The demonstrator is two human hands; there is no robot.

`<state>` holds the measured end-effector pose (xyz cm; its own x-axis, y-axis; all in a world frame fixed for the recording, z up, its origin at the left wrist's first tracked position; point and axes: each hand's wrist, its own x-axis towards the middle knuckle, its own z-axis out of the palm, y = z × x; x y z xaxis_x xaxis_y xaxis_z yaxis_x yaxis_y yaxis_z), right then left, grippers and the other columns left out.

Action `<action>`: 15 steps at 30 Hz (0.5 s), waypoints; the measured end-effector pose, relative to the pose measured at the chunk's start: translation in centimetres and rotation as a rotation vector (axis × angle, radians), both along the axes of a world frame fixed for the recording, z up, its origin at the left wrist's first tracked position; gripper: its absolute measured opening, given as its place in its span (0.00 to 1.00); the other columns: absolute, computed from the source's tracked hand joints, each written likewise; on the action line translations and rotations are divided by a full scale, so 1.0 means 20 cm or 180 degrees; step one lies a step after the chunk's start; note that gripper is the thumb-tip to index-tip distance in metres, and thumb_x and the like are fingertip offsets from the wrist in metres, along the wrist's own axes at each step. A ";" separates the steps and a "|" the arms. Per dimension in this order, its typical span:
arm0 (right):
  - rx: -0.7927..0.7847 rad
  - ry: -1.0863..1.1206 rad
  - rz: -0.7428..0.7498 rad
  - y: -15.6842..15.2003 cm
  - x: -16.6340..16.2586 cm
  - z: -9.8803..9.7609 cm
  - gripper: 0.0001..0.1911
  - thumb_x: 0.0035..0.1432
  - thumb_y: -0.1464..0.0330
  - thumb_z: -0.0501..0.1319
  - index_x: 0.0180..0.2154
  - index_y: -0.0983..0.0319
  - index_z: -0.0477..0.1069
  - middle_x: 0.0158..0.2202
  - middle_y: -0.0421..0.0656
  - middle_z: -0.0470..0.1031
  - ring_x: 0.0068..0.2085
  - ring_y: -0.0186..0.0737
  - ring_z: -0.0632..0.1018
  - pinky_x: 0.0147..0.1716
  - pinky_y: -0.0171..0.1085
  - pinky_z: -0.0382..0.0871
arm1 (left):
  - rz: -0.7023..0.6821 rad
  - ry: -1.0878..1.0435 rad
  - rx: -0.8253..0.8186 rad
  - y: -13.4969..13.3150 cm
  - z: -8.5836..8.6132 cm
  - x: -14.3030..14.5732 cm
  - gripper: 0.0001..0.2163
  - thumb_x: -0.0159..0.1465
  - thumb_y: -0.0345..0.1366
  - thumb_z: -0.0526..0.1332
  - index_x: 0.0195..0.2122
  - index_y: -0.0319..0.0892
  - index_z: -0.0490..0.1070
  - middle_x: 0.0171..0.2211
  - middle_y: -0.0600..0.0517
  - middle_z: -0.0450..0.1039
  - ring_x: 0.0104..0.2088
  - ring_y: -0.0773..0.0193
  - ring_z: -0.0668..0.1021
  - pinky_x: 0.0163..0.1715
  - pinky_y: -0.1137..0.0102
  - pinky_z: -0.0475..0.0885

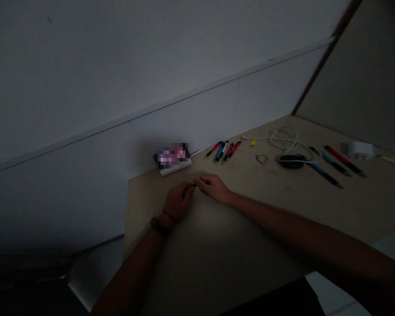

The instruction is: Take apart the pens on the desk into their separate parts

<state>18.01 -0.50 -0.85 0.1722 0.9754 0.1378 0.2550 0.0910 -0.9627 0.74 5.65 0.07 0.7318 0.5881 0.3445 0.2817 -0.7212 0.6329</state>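
Observation:
Both hands meet over the table near its back left. My left hand [177, 202], with a dark band on the wrist, is closed around a small dark piece [194, 185]; its kind is too dim to make out. Pinched fingers of my right hand [213, 187] come to the same piece from the right, and the fingertips hide most of it. Just behind the hands, a phone [173, 156] with a lit, blurred screen leans on a white block-shaped stand [176, 167]. Several red, blue and white pens [223, 152] lie together to the right of the phone.
Farther right lie a coiled white cable [296, 139], a black oval item [290, 162], a small dark loop [261, 159], a yellow bit [253, 142], a blue pen [324, 174], a red pen [344, 160] and a white charger [360, 150]. Walls border the table's back and right.

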 end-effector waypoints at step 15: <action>-0.0016 -0.0066 -0.0006 0.00 0.00 0.00 0.29 0.60 0.46 0.56 0.19 0.60 0.61 0.16 0.36 0.60 0.20 0.32 0.62 0.21 0.34 0.53 | -0.0031 -0.0044 -0.0091 0.00 0.00 0.00 0.10 0.69 0.40 0.55 0.44 0.42 0.73 0.38 0.48 0.79 0.36 0.60 0.79 0.38 0.67 0.71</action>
